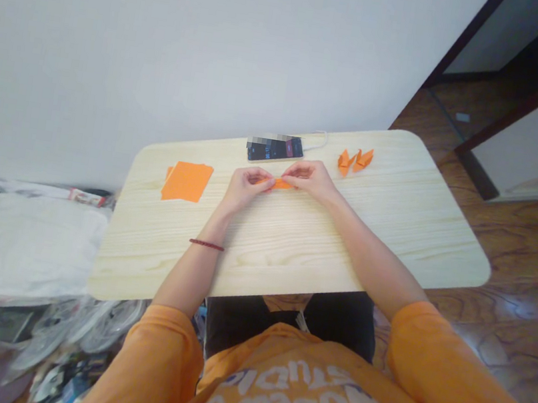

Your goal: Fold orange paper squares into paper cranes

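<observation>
Between my two hands, just above or on the table, is a small folded piece of orange paper [282, 184]. My left hand [246, 189] pinches its left end with thumb and fingers. At the right end, my right hand [311, 178] has its fingertips closed on the paper. Parts of the folds are hidden behind the fingers. A stack of square orange paper sheets [188, 181] lies to the left of my left hand. Beyond my right hand sit two folded orange paper figures [354, 162], close side by side.
A phone [275, 149] with a lit screen and a white cable [319, 143] lies at the back of the pale wooden table [292, 249]. A white wall [222, 40] borders the table's far edge. Bags and clutter [24, 246] are on the left; a doorway opens at right.
</observation>
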A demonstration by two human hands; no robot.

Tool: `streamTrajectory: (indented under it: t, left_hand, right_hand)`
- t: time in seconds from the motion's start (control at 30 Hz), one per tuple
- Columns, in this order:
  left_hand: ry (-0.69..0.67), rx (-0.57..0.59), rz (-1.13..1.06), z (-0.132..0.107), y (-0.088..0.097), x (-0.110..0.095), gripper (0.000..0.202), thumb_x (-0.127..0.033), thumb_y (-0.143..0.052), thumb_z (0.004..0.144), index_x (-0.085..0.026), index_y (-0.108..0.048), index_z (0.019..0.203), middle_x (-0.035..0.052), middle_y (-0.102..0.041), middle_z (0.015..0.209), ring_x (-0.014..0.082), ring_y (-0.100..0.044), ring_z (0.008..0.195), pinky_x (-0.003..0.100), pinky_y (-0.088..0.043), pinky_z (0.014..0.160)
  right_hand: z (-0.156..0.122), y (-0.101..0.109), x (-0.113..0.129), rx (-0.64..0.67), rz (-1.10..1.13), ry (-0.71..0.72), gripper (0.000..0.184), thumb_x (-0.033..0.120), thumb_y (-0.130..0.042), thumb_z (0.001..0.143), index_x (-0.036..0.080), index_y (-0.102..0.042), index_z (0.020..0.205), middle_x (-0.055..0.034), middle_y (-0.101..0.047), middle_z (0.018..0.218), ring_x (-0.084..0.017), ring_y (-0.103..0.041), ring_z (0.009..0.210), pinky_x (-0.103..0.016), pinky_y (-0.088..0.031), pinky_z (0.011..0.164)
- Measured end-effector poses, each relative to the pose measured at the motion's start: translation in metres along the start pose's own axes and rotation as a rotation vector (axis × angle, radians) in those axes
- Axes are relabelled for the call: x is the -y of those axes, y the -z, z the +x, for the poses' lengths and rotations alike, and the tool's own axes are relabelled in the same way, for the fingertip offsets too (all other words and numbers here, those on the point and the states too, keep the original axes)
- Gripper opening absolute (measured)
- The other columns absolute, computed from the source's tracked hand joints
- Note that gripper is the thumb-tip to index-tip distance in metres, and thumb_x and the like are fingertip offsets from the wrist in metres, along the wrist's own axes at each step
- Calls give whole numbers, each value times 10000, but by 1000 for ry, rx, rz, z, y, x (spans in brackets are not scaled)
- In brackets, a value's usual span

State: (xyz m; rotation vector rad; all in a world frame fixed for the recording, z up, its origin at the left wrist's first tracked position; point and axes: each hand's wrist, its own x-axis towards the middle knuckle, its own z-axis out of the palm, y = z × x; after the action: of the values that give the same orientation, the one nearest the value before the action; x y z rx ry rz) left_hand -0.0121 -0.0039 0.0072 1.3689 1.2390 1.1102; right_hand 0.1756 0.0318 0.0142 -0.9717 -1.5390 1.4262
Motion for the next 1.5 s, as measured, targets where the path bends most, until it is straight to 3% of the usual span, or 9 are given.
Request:
streamTrajectory:
  t: [0.1,0.27,0.5,0.7,0.93,1.5]
  left_hand:
    - [4,-57,-85,0,-7,2,352,-438,-769,617,-147,-683,796,47,-714,797,155,-662,715,304,-548,728]
    - [-7,-181,-244,-1,-17,5,411,-322,-817,550,-152,-677,896,70,-734,918,177,-687,856,324,-529,851]
    - [47,-245,-269,-4,-23,5,390,-297,-804,550,-145,-694,891,74,-745,914,208,-697,884,353,-525,870]
    - [5,-259,-240,-4,-25,5,349,-288,-786,576,-142,-710,883,69,-746,913,197,-696,859,355,-524,876]
    - [-89,-277,-156,-5,-25,4,238,-279,-769,615,-148,-716,806,69,-745,857,187,-697,804,348,-530,855]
    - [-96,-266,-121,-6,-26,2,222,-286,-759,638,-142,-729,805,75,-747,854,187,-694,798,344,-530,847]
  right_hand:
    - [0,-6,-5,-29,5,13,264,354,-773,597,138,-654,691,-16,-647,638,-95,-564,550,-213,-474,507]
    - [0,-10,-12,-157,-1,75,293,401,-757,617,153,-655,734,-28,-666,701,-132,-618,635,-258,-523,591]
    - [-5,-11,-13,-256,-452,382,85,257,-659,761,198,-720,749,-56,-687,875,-183,-620,841,-317,-509,753]
    - [-5,-12,-16,-285,-671,520,109,172,-621,788,212,-714,750,-51,-675,863,-198,-599,874,-349,-474,824]
    - [-8,-17,-13,-289,-646,483,85,186,-629,785,196,-687,725,-50,-649,828,-185,-591,826,-319,-476,768]
    - [-11,-19,-8,-271,-594,456,89,192,-609,782,185,-655,706,-46,-615,793,-168,-576,766,-297,-476,711]
